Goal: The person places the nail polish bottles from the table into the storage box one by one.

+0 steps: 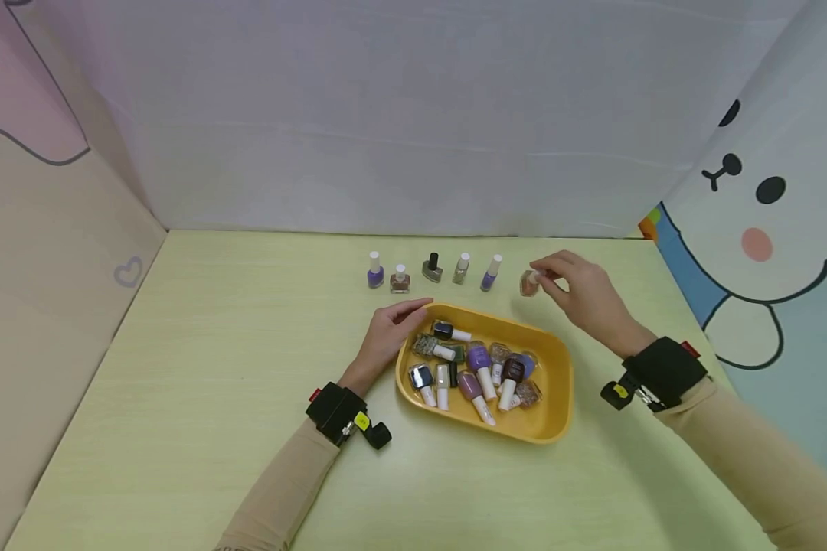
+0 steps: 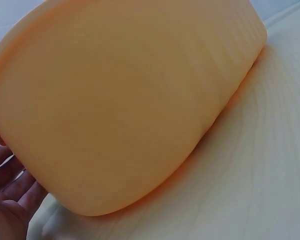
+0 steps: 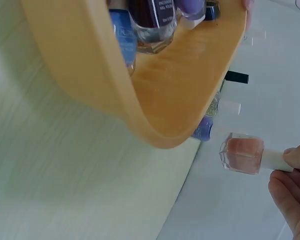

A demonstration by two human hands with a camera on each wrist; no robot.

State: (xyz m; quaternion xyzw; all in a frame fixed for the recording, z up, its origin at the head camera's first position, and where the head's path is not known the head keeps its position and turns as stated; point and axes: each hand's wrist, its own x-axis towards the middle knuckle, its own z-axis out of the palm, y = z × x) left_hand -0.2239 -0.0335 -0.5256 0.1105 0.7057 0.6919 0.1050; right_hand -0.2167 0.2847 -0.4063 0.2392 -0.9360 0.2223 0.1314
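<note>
Unseen at left wrist, a peach bottle [image 3: 242, 154] is pinched by the right hand [image 1: 588, 297]; the tray [image 1: 557, 386] between is touched by the straight-fingered left hand [image 1: 384, 334].

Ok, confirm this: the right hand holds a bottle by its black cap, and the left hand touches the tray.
Not black: the right wrist view shows the right hand holding the bottle by a white cap. The left hand does touch the tray.
</note>
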